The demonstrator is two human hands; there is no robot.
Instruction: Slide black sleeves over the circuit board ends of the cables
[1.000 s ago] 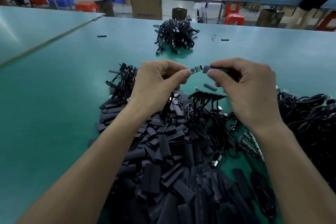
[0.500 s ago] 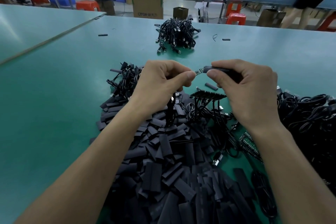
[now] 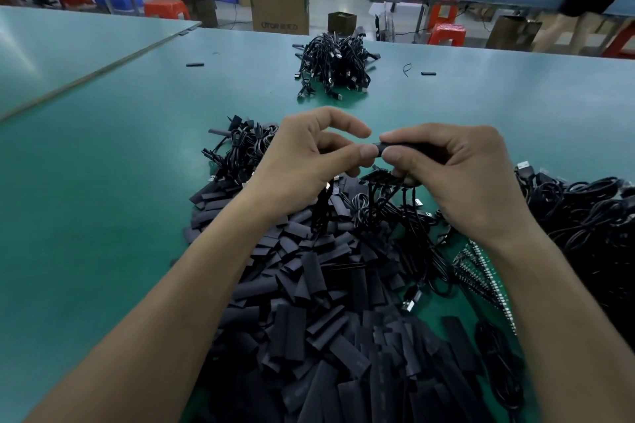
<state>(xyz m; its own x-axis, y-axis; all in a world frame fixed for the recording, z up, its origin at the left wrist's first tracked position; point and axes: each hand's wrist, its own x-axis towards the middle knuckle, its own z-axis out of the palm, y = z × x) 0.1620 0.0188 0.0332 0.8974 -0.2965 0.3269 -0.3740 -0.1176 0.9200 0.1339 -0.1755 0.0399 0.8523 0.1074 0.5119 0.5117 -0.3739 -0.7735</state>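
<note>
Since the board's vanished into the sleeve (image 3: pixel 402 148) the right hand (image 3: pixel 470 178) pinches, left hand (image 3: pixel 302 161) gripping the cable (image 3: pixel 321 206), it's basically done.

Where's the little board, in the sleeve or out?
Inside, seemingly: left hand, holding the cable, touches the sleeve right hand pinches; no board shows.

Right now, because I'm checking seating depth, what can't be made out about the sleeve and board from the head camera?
Head view:
1. Circuit board: hidden by the black sleeve and fingertips; depth unknowable.
2. Sleeve's far end: covered by the right hand.
3. How the left hand grips the cable: hidden behind its own thumb.
</note>
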